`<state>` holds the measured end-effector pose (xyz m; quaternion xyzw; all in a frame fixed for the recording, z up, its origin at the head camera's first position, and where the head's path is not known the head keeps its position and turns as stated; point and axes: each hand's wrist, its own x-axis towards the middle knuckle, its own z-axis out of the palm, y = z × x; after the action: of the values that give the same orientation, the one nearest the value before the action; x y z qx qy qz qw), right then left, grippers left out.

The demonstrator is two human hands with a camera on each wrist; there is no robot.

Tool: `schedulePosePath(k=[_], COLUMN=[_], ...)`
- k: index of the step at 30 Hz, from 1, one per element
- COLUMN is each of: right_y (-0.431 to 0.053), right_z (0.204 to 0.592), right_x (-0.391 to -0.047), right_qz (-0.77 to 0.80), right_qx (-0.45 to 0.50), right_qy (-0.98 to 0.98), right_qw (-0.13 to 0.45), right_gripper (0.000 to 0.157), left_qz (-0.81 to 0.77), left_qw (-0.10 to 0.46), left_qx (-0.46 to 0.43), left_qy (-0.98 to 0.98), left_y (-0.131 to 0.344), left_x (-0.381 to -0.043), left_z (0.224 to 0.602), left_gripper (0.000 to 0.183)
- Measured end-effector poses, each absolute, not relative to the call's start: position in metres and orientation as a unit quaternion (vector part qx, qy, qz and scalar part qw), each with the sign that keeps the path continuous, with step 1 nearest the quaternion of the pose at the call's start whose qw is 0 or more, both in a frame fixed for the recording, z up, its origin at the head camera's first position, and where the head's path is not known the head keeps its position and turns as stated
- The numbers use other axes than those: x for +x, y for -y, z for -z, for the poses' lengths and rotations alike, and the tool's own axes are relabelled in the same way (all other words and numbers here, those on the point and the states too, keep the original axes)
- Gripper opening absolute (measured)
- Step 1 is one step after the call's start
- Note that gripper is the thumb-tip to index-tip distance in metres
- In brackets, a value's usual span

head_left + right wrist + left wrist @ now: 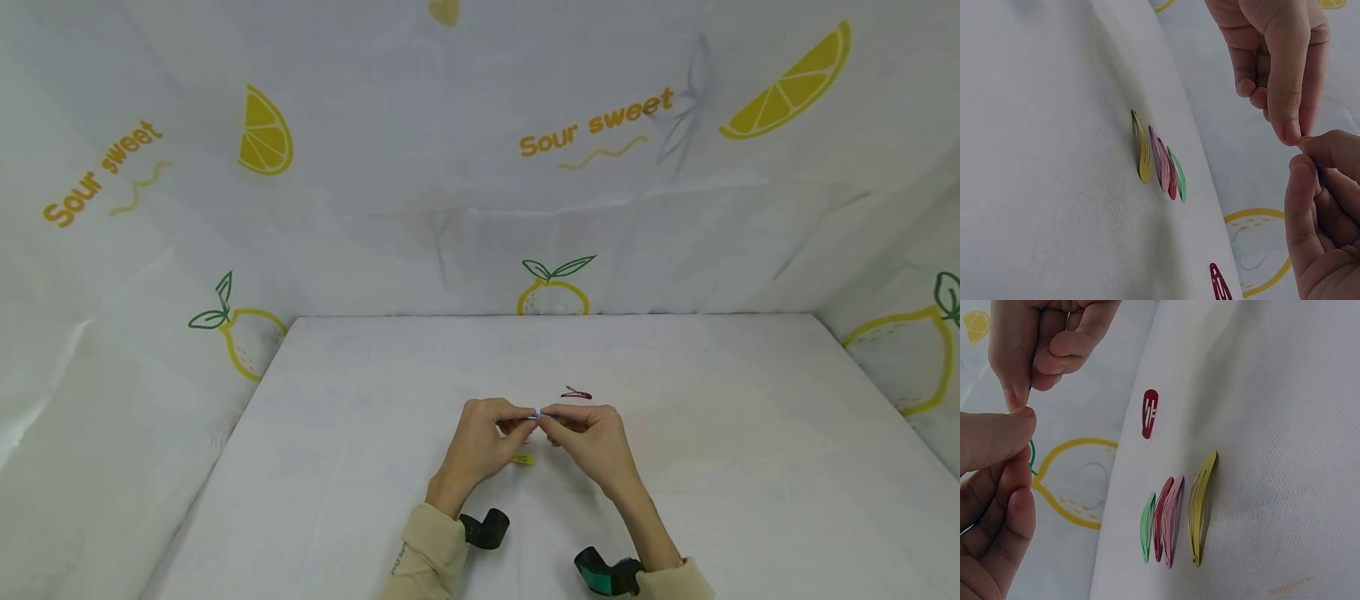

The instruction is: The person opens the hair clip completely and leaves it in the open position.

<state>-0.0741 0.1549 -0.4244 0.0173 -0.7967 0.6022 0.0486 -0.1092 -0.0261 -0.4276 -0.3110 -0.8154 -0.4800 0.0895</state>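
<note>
One blue piece (534,416) | pinched by left grip (482,435) and right grip (592,433), higher than yellow clip (524,459) | best steadied level, pressed gently

Lemon-printed sheeting (390,167) is enclosing a white tabletop (360,400)

The pale, creased sheeting is rising behind the tabletop and hanging along its left and right sides. Orange lettering (600,123) is spelling "Sour sweet" across the back, with a squiggle (602,152) running beneath; a matching phrase (92,181) is slanting up the left. Yellow lemon slices (787,87) are decorating the upper part, while outlined lemons (553,300) with green leaves (573,267) are meeting the table's edges. Soft light is falling, leaving blurred shadows on the tabletop and a sheen on the left.
</note>
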Motion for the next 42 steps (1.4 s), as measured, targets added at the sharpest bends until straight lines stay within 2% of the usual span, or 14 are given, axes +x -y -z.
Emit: schedulePosePath(k=[11, 21, 27, 33, 42], right_y=[-0.156, -0.157, -0.157, -0.158, -0.164], right_z=[0.427, 0.426, 0.425, 0.424, 0.424], right_x=[-0.075, -0.074, -0.072, -0.068, -0.065], right_qz=[-0.593, -0.594, -0.589, -0.573, -0.563], right_qx=[0.027, 0.032, 0.040, 0.027, 0.021], right_qy=[0.803, 0.801, 0.804, 0.816, 0.822], right_qw=[0.062, 0.066, 0.072, 0.071, 0.081], right_gripper=[0.014, 0.014, 0.014, 0.024, 0.014], left_qz=[0.482, 0.504, 0.507, 0.513, 0.502], left_qw=[0.101, 0.075, 0.063, 0.055, 0.041], left_qx=[-0.318, -0.295, -0.291, -0.291, -0.286], left_qy=[0.810, 0.808, 0.809, 0.805, 0.815], left_y=[0.024, 0.029, 0.031, 0.029, 0.023], left_x=[-0.111, -0.113, -0.114, -0.113, -0.113], left_z=[0.426, 0.428, 0.428, 0.428, 0.434], left_gripper=[0.010, 0.020, 0.009, 0.005, 0.006])
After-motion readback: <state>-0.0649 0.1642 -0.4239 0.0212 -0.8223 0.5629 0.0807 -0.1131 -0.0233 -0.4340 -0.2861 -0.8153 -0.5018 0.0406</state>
